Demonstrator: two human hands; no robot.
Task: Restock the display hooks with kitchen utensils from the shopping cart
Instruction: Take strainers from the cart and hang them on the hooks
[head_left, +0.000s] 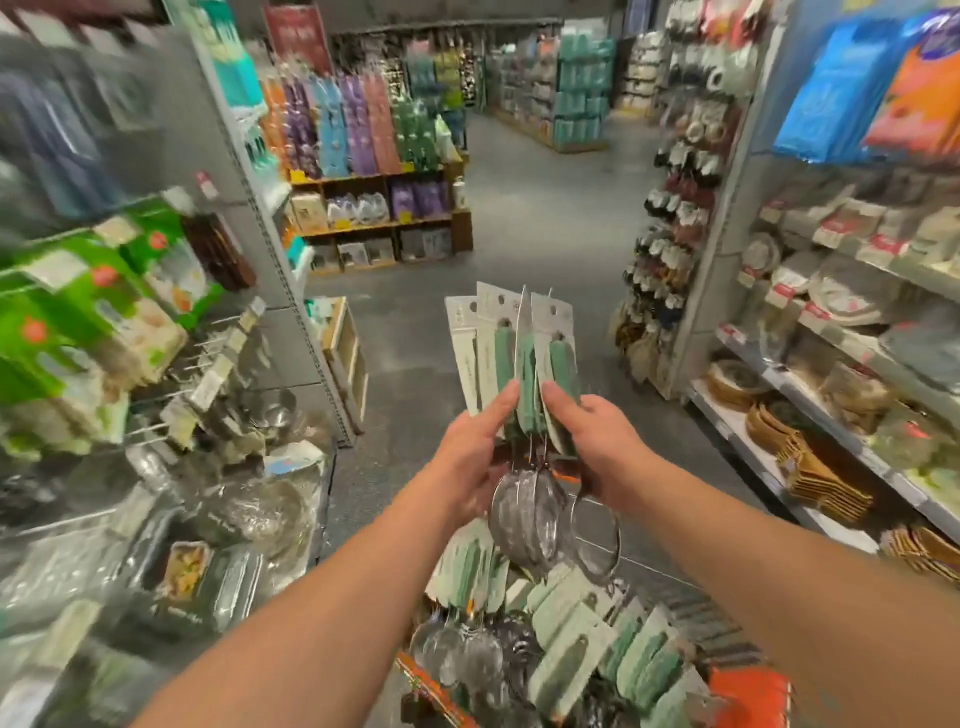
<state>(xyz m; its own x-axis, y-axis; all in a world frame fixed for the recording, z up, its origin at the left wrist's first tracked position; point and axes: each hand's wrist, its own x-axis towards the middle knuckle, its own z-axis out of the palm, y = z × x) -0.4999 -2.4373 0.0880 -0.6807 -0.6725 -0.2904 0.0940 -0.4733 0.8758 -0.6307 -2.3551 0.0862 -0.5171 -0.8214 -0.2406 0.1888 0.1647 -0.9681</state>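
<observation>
Carded strainers (524, 364) in both hands (535, 447)

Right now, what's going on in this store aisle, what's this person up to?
A person stands over a shopping cart piled with carded mesh strainers. Both hands hold up a fanned bunch of strainers: the left hand grips one side, the right hand the other, with the mesh bowls hanging below. The display hooks on the left shelving have not received this bunch yet.
</observation>
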